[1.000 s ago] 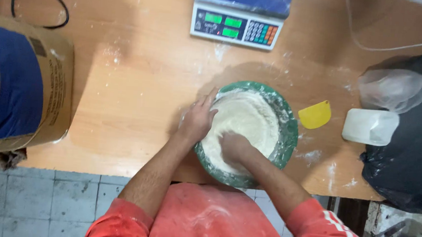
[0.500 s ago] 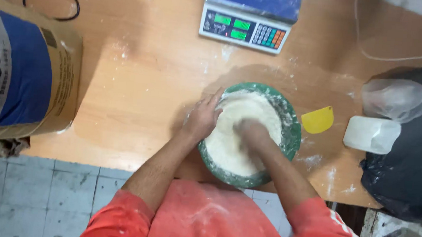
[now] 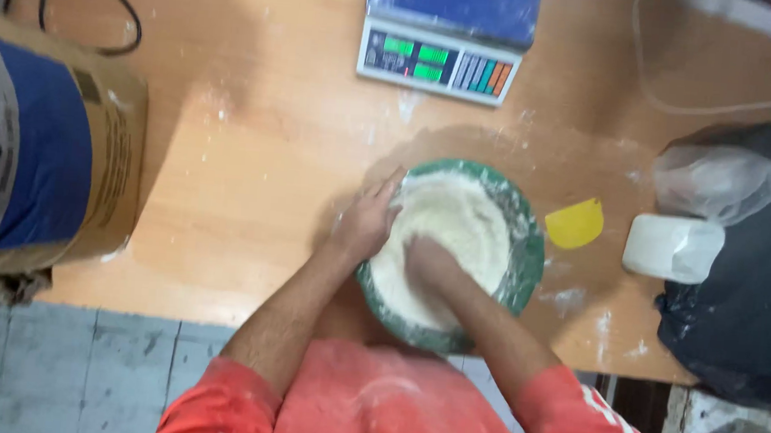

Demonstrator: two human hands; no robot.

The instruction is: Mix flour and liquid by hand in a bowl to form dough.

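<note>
Dough being worked by hand in a green bowl on a floury wooden tabletop

Compared with a moment ago, the right hand has been pushed deeper into the pale, shaggy dough, fingers buried, so whether that grip is clenched can't be told; the left hand is kept flat and released against the rim of the round green bowl. A flat yellow scraper is seen just beside the bowl, a blue-topped scale behind it, and a big brown-and-blue paper sack far left.
</note>
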